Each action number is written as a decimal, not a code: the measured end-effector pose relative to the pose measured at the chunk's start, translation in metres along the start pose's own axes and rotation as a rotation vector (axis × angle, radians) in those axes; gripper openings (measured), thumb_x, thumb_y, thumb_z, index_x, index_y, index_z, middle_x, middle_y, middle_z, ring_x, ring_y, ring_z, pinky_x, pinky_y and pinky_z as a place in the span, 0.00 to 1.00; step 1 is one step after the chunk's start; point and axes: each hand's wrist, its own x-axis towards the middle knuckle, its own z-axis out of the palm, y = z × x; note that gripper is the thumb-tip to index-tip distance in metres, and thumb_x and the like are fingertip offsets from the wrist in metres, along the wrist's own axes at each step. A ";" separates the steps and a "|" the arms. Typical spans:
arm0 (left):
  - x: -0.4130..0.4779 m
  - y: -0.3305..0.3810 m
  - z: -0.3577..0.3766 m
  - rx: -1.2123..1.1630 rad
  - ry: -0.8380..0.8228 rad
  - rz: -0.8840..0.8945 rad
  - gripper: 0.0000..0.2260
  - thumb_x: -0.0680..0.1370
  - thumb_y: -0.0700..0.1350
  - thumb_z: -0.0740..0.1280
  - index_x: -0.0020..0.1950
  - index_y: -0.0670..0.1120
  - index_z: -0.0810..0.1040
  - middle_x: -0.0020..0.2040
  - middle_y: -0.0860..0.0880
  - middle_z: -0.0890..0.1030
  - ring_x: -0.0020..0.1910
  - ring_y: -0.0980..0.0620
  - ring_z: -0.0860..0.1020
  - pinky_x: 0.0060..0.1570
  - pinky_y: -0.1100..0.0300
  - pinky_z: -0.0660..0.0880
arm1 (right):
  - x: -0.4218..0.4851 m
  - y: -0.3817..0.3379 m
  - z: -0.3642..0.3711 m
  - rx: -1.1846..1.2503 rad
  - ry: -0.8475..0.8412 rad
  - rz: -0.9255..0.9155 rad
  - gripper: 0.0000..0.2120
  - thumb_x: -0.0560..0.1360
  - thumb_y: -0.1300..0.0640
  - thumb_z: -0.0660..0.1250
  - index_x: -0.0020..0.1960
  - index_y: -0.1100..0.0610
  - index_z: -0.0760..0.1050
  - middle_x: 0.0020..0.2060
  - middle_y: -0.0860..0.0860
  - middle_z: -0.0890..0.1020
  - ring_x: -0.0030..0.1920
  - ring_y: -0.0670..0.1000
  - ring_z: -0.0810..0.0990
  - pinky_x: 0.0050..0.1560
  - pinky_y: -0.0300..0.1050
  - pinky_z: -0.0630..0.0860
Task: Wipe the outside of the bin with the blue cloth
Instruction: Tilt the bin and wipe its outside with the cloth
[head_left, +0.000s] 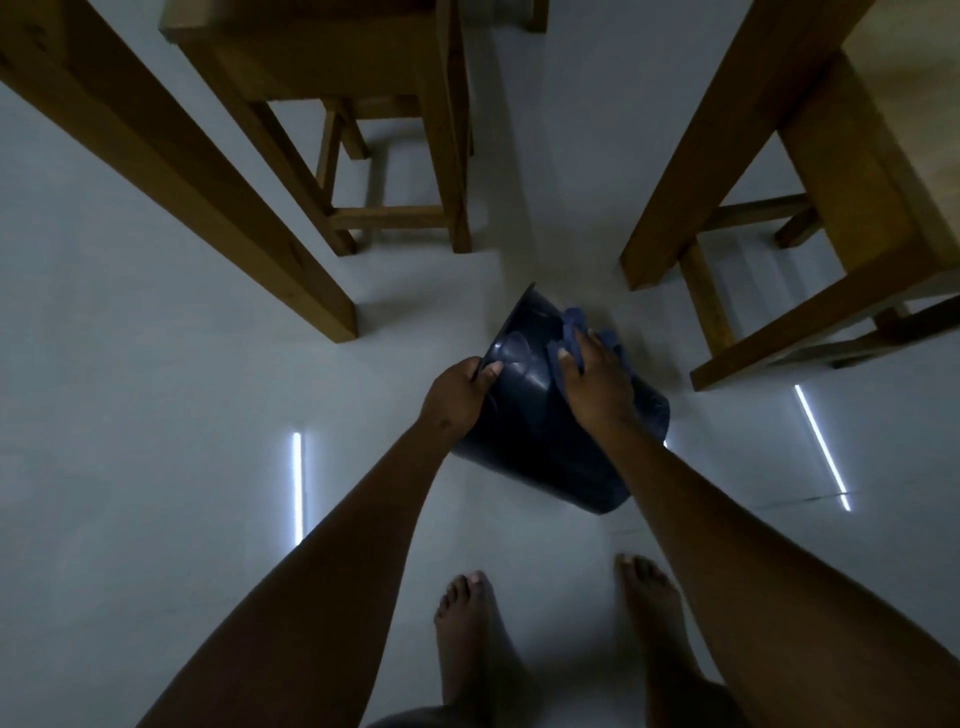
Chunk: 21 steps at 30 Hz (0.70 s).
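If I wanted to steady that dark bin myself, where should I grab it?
Probably the rim, from the left, as the left hand does. The bin is tipped, so its thin open edge faces up, and the right hand with the cloth covers the other side.

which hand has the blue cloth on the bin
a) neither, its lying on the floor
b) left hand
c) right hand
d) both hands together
c: the right hand presses the blue cloth against the side of the tilted dark bin, while the left hand only grips the bin's rim with no cloth in it.
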 end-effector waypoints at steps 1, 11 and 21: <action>0.002 0.002 0.000 0.014 0.006 0.007 0.19 0.82 0.54 0.56 0.55 0.40 0.77 0.51 0.39 0.82 0.50 0.40 0.79 0.44 0.57 0.70 | -0.013 0.001 0.005 -0.057 0.053 -0.005 0.27 0.81 0.43 0.50 0.76 0.53 0.61 0.75 0.56 0.67 0.76 0.60 0.61 0.76 0.57 0.55; 0.011 0.004 0.010 -0.058 0.045 -0.012 0.16 0.82 0.53 0.55 0.56 0.43 0.76 0.52 0.40 0.82 0.51 0.40 0.79 0.51 0.52 0.74 | -0.091 0.010 0.051 -0.368 0.121 -0.276 0.32 0.81 0.41 0.53 0.80 0.49 0.47 0.80 0.52 0.48 0.79 0.59 0.43 0.77 0.63 0.49; 0.008 -0.001 0.008 -0.025 0.006 -0.034 0.20 0.82 0.55 0.53 0.57 0.41 0.76 0.54 0.39 0.82 0.53 0.40 0.79 0.53 0.52 0.74 | -0.070 0.004 0.037 -0.261 0.153 -0.182 0.26 0.82 0.48 0.49 0.79 0.54 0.54 0.79 0.54 0.56 0.79 0.58 0.51 0.76 0.61 0.53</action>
